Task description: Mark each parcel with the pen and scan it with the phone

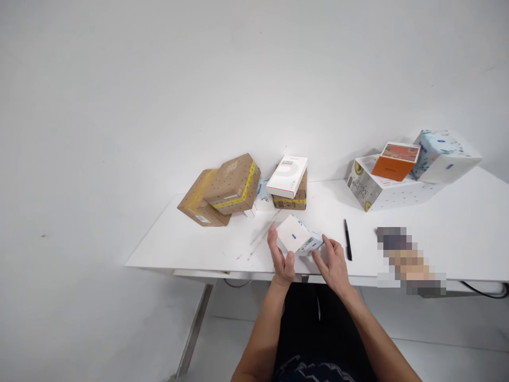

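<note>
A small white box with blue floral sides [293, 234] is tilted up at the front of the white table [207, 249], between my two hands. My left hand [282, 260] cups its left and lower side, thumb in front. At the box's right end, my right hand [333, 262] has its thumb and forefinger against the patterned side. Just right of that hand lies a black pen [348, 240]. Behind the held box, a flat white power bank box [288, 176] rests on a small brown carton [290, 202].
Two brown cartons with yellow tape [234, 183] lean together at the left, with another blue-patterned item [262, 191] beside them. At right, an orange box [395, 162] and a floral white pack [447, 156] sit with a long avocado-print box [397, 196]. A pixelated patch [409, 260] covers the front right.
</note>
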### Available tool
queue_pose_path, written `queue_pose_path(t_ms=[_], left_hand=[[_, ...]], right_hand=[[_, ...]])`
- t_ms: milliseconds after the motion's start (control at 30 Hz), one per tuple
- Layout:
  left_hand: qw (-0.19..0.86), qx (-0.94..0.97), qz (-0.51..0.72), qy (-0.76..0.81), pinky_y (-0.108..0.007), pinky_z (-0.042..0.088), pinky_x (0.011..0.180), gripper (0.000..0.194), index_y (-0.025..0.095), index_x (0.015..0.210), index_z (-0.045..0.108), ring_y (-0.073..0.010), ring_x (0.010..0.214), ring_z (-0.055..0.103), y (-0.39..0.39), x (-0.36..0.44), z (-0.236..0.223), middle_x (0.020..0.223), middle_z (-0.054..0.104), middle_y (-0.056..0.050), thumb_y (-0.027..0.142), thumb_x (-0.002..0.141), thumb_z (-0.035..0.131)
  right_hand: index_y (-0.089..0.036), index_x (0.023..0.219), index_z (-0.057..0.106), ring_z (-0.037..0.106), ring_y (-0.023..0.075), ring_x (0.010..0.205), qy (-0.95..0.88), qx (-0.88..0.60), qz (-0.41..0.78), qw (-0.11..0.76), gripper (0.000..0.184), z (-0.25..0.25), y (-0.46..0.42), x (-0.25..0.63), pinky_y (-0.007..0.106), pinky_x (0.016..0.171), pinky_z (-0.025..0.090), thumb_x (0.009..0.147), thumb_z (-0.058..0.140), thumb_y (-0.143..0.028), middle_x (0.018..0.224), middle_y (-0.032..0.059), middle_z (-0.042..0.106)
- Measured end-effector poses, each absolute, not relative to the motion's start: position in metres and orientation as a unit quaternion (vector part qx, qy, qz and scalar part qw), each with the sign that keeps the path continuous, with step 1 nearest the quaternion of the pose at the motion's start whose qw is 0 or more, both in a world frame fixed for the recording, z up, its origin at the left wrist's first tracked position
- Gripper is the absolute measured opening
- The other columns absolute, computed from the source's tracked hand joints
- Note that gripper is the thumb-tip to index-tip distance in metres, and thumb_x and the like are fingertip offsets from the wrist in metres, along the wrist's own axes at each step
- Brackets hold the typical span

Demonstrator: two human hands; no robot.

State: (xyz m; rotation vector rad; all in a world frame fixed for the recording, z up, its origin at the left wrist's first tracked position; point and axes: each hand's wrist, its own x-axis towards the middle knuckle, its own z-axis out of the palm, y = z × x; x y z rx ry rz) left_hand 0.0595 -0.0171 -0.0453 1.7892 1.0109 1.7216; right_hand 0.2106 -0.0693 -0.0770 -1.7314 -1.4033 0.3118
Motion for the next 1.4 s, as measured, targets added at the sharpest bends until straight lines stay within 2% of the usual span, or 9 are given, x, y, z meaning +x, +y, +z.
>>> queue_pose_path(t_ms=[100, 233, 533, 633, 800, 1000, 1133, 1267, 1400], left_hand=[[0.293, 0.661, 0.592, 0.355, -0.05, 0.02, 0.116, 0.077, 0.02, 0.149, 0.014, -0.0319, 0.145, 0.016, -0.011, 0.054, -0.05, 0.157, 0.014, -0.016, 0.057, 0.088, 0.043], [0.363, 0.692, 0.515, 0.354, -0.048, 0.032, 0.111, 0.097, 0.017, 0.148, 0.011, -0.0333, 0.139, 0.031, -0.007, 0.058, -0.055, 0.15, 0.027, -0.022, 0.058, 0.077, 0.062], [0.182, 0.718, 0.497, 0.452, -0.053, 0.042, 0.098, 0.117, 0.015, 0.147, 0.012, -0.0383, 0.124, 0.048, -0.012, 0.079, -0.072, 0.137, 0.041, -0.025, 0.054, 0.059, 0.079], [0.182, 0.721, 0.46, 0.484, -0.058, 0.043, 0.096, 0.126, 0.013, 0.147, 0.01, -0.0436, 0.125, 0.046, -0.014, 0.082, -0.076, 0.138, 0.04, -0.028, 0.055, 0.052, 0.082], [0.202, 0.717, 0.434, 0.507, -0.061, 0.039, 0.101, 0.125, 0.012, 0.148, 0.006, -0.0438, 0.13, 0.041, -0.014, 0.089, -0.078, 0.142, 0.036, -0.029, 0.045, 0.055, 0.082], [0.267, 0.697, 0.463, 0.478, -0.055, 0.036, 0.108, 0.119, 0.02, 0.149, 0.004, -0.04, 0.137, 0.033, -0.014, 0.089, -0.078, 0.147, 0.029, -0.025, 0.035, 0.06, 0.081], [0.246, 0.71, 0.497, 0.434, -0.055, 0.039, 0.105, 0.12, 0.021, 0.148, 0.0, -0.0376, 0.136, 0.034, -0.013, 0.084, -0.076, 0.144, 0.028, -0.024, 0.036, 0.061, 0.081], [0.145, 0.738, 0.534, 0.385, -0.061, 0.035, 0.104, 0.108, 0.021, 0.145, 0.013, -0.0401, 0.137, 0.028, -0.014, 0.08, -0.06, 0.143, 0.025, -0.023, 0.041, 0.062, 0.08], [0.11, 0.741, 0.545, 0.377, -0.059, 0.037, 0.104, 0.082, 0.024, 0.133, 0.034, -0.038, 0.138, 0.025, -0.015, 0.084, -0.037, 0.147, 0.016, -0.018, 0.043, 0.066, 0.077]], right_hand=[[-0.022, 0.141, 0.038, 0.046, 0.0297, 0.118, -0.566, -0.695, 0.12, 0.426, 0.062, -0.076, -0.069, 0.21, 0.05, 0.099, 0.042, 0.089, 0.048, -0.052, 0.125, 0.0142, 0.045], [-0.02, 0.141, 0.038, 0.043, 0.0301, 0.123, -0.571, -0.697, 0.121, 0.418, 0.061, -0.075, -0.068, 0.21, 0.051, 0.104, 0.038, 0.09, 0.046, -0.051, 0.129, 0.015, 0.048], [-0.021, 0.136, 0.045, 0.052, 0.0287, 0.111, -0.514, -0.702, 0.068, 0.487, 0.05, -0.066, -0.073, 0.231, 0.048, 0.09, 0.048, 0.091, 0.045, -0.042, 0.118, 0.0147, 0.05], [-0.017, 0.132, 0.051, 0.053, 0.033, 0.101, -0.484, -0.779, -0.009, 0.398, 0.053, -0.057, -0.069, 0.252, 0.05, 0.081, 0.048, 0.086, 0.049, -0.043, 0.106, 0.0169, 0.052], [-0.019, 0.124, 0.061, 0.058, 0.0311, 0.079, -0.502, -0.831, 0.054, 0.233, 0.044, -0.061, -0.055, 0.274, 0.046, 0.066, 0.047, 0.086, 0.044, -0.035, 0.086, 0.0158, 0.058], [-0.02, 0.098, 0.071, 0.062, 0.0215, 0.065, -0.492, -0.786, 0.183, 0.326, 0.033, -0.058, -0.056, 0.285, 0.037, 0.066, 0.05, 0.083, 0.044, -0.03, 0.074, 0.0074, 0.065], [-0.02, 0.108, 0.063, 0.067, 0.02, 0.078, -0.432, -0.683, 0.283, 0.517, 0.032, -0.033, -0.068, 0.281, 0.036, 0.071, 0.054, 0.088, 0.043, -0.036, 0.095, 0.0077, 0.071], [-0.024, 0.114, 0.055, 0.064, 0.0217, 0.105, -0.455, -0.569, 0.307, 0.612, 0.029, 0.003, -0.08, 0.264, 0.041, 0.089, 0.052, 0.088, 0.055, -0.038, 0.112, 0.0097, 0.069], [-0.026, 0.119, 0.05, 0.062, 0.0239, 0.113, -0.502, -0.502, 0.312, 0.631, 0.034, 0.035, -0.089, 0.248, 0.045, 0.092, 0.051, 0.088, 0.056, -0.039, 0.12, 0.0128, 0.066]])
